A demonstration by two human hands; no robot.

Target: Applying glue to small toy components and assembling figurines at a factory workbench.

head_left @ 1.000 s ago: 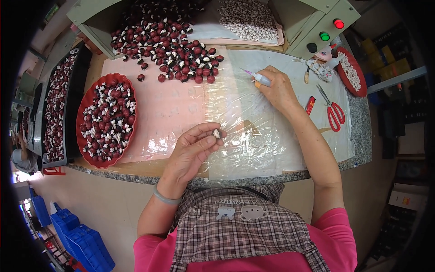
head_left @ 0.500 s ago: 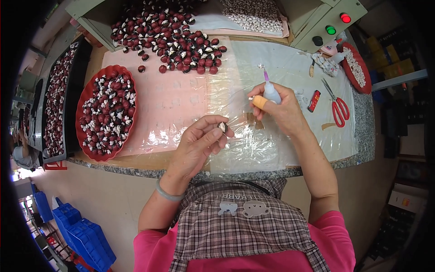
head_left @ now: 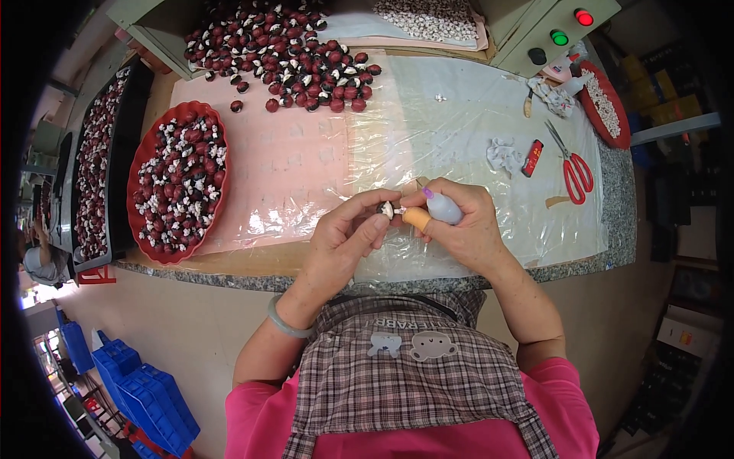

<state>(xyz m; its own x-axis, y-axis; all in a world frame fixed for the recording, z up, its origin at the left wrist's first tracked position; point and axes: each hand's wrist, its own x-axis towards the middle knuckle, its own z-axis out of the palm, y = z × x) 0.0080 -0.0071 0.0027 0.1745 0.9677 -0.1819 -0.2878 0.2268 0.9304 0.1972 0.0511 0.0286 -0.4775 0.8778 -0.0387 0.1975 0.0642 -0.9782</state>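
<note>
My left hand (head_left: 340, 236) pinches a small round dark-and-white piece (head_left: 386, 209) between thumb and fingers. Close beside it on the right, my right hand (head_left: 472, 237) grips a translucent squeeze bottle (head_left: 444, 209) with a purple needle tip, its tip pointing up and left. An orange finger cover (head_left: 416, 219) is on one of my right-hand digits. Just beyond that cover, a tiny white piece (head_left: 398, 211) reaches the round piece; whether they are joined I cannot tell. Both hands are above a plastic-covered sheet (head_left: 428, 153) near the table's front edge.
Red, black and white balls (head_left: 306, 69) are heaped at the back. On the left stand a red scalloped tray (head_left: 223, 200) of decorated balls and a black tray (head_left: 126, 153). To the right are red-handled scissors (head_left: 577, 180), a red box cutter (head_left: 533, 158), crumpled white material (head_left: 505, 156) and a red dish (head_left: 621, 138).
My right hand has come down and left with the bottle, meeting my left hand. The small white piece now sits at the round piece. A white bit stays on the sheet.
</note>
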